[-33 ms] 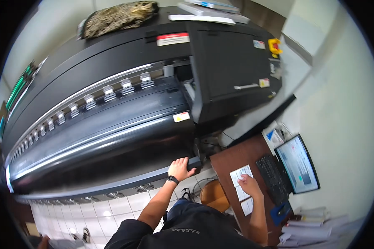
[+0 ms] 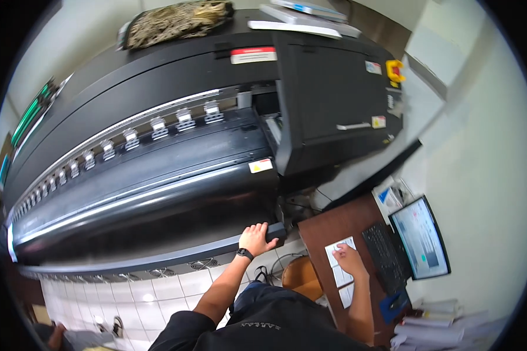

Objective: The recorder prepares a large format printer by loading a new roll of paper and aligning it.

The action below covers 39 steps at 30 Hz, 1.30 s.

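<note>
Left hand rests spread on the bar; right hand, at its three o'clock, curls over paper, pinch unclear.

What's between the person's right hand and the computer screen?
In the head view, a black keyboard lies between the right hand and the screen.
</note>
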Each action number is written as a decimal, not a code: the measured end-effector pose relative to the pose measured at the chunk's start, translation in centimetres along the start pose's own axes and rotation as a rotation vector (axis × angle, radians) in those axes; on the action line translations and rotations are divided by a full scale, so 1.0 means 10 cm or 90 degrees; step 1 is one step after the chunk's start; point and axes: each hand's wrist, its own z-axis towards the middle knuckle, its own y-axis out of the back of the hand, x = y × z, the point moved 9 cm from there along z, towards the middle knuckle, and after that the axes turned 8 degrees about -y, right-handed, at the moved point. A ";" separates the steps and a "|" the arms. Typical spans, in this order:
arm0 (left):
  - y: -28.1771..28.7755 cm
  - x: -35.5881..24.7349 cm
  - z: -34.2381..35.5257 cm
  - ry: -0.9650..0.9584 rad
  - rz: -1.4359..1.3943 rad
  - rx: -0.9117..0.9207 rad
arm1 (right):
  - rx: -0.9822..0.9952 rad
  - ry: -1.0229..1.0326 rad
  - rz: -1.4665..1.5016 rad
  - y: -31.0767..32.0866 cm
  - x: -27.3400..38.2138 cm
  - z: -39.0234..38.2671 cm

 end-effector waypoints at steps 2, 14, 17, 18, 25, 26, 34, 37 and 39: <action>-0.03 0.04 -0.03 0.007 0.019 -0.019 | 0.033 0.029 0.113 -0.30 0.33 0.29; 0.05 0.09 -0.05 0.011 -0.058 -0.095 | 0.159 0.056 -0.241 -1.72 -0.27 0.57; 0.02 0.09 -0.14 0.017 -0.037 -0.112 | 0.204 -0.148 -0.302 -1.82 -0.71 0.62; -0.01 0.07 -0.15 0.010 -0.028 -0.122 | 0.203 -0.203 -0.308 -1.81 -0.80 0.64; -0.30 0.12 -0.14 -0.010 -0.009 -0.114 | 0.109 -0.030 -0.486 -1.79 1.10 0.72; -0.22 0.11 -0.13 -0.011 -0.005 -0.124 | 0.101 0.013 -0.492 -2.01 0.98 1.06; -0.18 0.11 -0.14 -0.012 0.039 -0.172 | 0.075 0.233 -0.487 -2.62 1.38 1.95; -0.20 0.08 -0.15 -0.031 0.063 -0.173 | 0.060 0.292 -0.470 -2.72 1.75 2.08; -0.22 0.03 -0.17 -0.039 0.097 -0.209 | 0.052 0.332 -0.460 -2.76 1.98 2.17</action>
